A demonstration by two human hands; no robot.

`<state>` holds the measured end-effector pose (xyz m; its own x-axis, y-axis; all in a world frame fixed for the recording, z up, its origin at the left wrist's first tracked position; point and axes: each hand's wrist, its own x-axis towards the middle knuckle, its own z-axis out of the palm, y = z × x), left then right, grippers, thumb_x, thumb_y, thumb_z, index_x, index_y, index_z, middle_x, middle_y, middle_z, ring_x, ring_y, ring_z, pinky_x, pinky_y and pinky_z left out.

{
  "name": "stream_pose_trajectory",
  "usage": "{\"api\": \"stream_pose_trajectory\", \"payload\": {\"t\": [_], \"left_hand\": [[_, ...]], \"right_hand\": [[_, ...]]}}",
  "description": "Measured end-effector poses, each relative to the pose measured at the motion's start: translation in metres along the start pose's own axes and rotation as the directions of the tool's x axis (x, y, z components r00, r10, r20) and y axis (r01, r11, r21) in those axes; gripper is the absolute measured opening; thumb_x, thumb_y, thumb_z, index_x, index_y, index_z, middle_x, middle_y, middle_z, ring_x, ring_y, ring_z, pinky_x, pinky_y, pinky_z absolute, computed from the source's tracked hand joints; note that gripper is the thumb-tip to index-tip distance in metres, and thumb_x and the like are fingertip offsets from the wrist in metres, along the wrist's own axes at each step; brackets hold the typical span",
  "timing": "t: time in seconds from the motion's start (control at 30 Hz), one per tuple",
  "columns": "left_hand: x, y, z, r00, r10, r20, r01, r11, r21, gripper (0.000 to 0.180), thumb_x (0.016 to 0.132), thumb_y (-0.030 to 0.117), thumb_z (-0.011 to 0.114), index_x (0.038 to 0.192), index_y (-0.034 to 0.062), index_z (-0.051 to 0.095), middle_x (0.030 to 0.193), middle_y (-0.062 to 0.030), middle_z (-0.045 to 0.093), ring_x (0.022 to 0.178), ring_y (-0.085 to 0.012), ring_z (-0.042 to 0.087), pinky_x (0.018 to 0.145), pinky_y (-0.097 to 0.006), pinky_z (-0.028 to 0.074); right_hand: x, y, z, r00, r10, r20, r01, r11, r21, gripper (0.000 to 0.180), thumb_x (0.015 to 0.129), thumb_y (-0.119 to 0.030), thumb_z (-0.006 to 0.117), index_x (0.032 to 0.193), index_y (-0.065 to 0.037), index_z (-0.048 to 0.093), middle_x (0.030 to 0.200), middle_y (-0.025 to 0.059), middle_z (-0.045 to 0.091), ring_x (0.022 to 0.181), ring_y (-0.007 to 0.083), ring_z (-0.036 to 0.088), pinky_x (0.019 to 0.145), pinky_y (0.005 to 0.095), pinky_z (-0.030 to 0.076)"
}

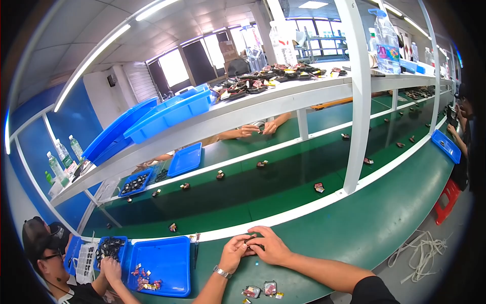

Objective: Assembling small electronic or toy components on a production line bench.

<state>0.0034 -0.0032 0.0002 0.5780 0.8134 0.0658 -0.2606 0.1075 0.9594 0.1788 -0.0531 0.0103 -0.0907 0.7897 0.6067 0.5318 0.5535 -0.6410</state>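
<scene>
Two bare hands meet over a green bench (324, 233), gripping a small dark part (248, 247) between their fingertips. The left hand (233, 253) curls around its left side; the right hand (272, 249) arches over from the right, thumb and fingers bent onto it. So small a piece probably handles best with the left hand as a steady support and the right making short, light movements, both forearms kept clear of the two small assemblies (270, 289) near the lower edge. Fingers cover most of the part, so its shape, and exactly where each fingertip presses, cannot be made out. A tiny blue piece (256, 263) just below the hands is too small to identify, and a yellowish bit (247, 301) is cut off at the lower edge.
</scene>
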Motion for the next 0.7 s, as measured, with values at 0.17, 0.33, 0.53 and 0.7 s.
{"api": "stream_pose_trajectory", "payload": {"t": [0.17,0.33,0.53,0.7], "left_hand": [[-0.001,0.000,-0.004,0.999,-0.053,-0.001,0.053,0.999,0.007,0.028,0.097,0.007,0.050,0.124,-0.0012,0.047,0.116,-0.0146,0.062,0.103,-0.0220,0.064,0.086,-0.037,0.057],[0.000,0.001,-0.002,0.998,-0.061,0.001,0.061,0.998,0.000,0.029,0.097,0.007,0.050,0.125,-0.0012,0.047,0.113,-0.0132,0.063,0.101,-0.0215,0.064,0.086,-0.036,0.057],[-0.001,0.003,-0.003,0.997,-0.079,0.012,0.079,0.997,0.010,0.031,0.098,0.004,0.045,0.128,-0.0023,0.045,0.117,-0.0141,0.061,0.106,-0.0208,0.062,0.089,-0.034,0.055],[0.000,0.002,-0.002,0.996,-0.087,0.005,0.087,0.996,0.003,0.031,0.098,0.004,0.045,0.128,-0.0021,0.046,0.118,-0.0134,0.061,0.106,-0.0196,0.062,0.088,-0.033,0.055]], "right_hand": [[0.003,-0.015,-0.005,0.997,0.052,-0.065,-0.051,0.999,0.015,0.011,0.077,-0.007,0.068,0.088,-0.006,0.067,0.110,0.0099,0.059,0.106,0.0283,0.055,0.087,0.0365,0.049],[0.004,-0.011,-0.003,0.996,-0.019,-0.093,0.014,0.999,-0.052,0.011,0.076,-0.006,0.069,0.086,-0.005,0.065,0.102,0.0092,0.060,0.092,0.0268,0.060,0.077,0.0346,0.051],[0.005,-0.019,-0.005,0.996,-0.044,-0.074,0.035,0.993,-0.116,0.013,0.075,-0.007,0.070,0.087,-0.005,0.065,0.100,0.0097,0.059,0.090,0.0266,0.061,0.075,0.0345,0.053],[0.004,-0.023,-0.002,0.997,-0.037,-0.068,0.026,0.986,-0.163,0.017,0.075,-0.008,0.070,0.090,-0.004,0.064,0.100,0.0104,0.059,0.091,0.0272,0.061,0.075,0.0355,0.053]]}}
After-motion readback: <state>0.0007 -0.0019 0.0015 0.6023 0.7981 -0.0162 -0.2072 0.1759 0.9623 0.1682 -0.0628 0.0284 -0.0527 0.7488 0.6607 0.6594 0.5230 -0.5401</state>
